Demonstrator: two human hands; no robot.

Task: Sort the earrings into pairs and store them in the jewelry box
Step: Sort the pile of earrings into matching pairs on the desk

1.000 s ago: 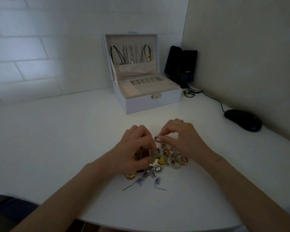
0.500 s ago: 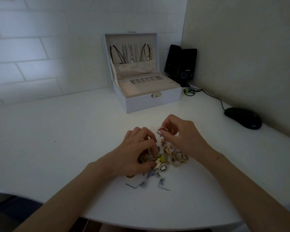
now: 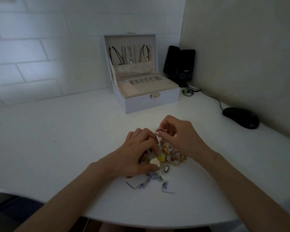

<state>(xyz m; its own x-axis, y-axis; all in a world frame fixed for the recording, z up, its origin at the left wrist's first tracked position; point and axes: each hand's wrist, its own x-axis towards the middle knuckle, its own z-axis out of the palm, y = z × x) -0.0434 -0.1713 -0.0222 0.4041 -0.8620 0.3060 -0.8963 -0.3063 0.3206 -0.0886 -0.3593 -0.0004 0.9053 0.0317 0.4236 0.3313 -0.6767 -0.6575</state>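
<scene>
Gold, pearl and yellow earrings (image 3: 170, 154) lay heaped on the white tabletop (image 3: 70, 141), half hidden under the left hand (image 3: 134, 158); whether its curled grip held any piece could not be told. The right hand (image 3: 181, 136) had its grip clamped on a beaded gold hoop earring (image 3: 161, 129) just above the heap. The open lilac jewelry box (image 3: 151, 103) stood well behind.

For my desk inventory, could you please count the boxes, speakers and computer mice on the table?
Jewelry box: 1
Speakers: 2
Mouse: 1
Total: 4
</scene>
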